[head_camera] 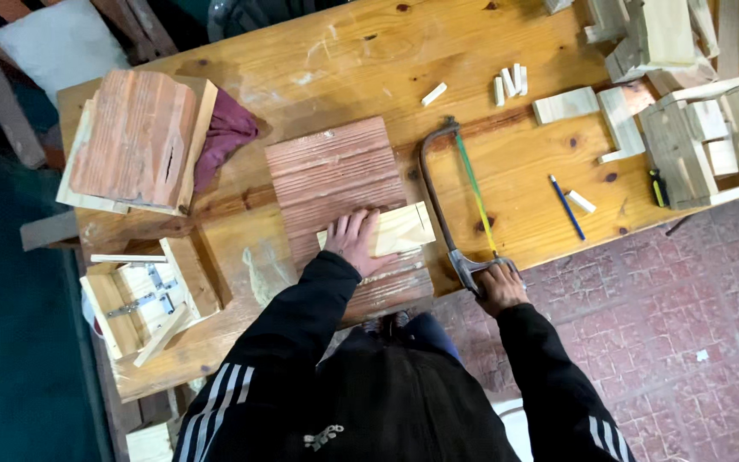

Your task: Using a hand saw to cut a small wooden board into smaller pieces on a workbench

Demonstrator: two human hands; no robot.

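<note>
Fingers (348,229) of the left hand (357,242) lay spread, pressing a light, stiff pale wood block (404,229) flat on the reddish grooved board (335,175), while the right hand (498,287) clenched the hacksaw (459,197) handle, its sensible gripping place.

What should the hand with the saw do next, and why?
Probably lift the hacksaw and bring its blade over to the pale wood block. The right hand grips the saw's handle, but the saw lies flat on the workbench, apart from the block. The left hand presses that block down on the reddish grooved board, steadied as if for a cut.
</note>
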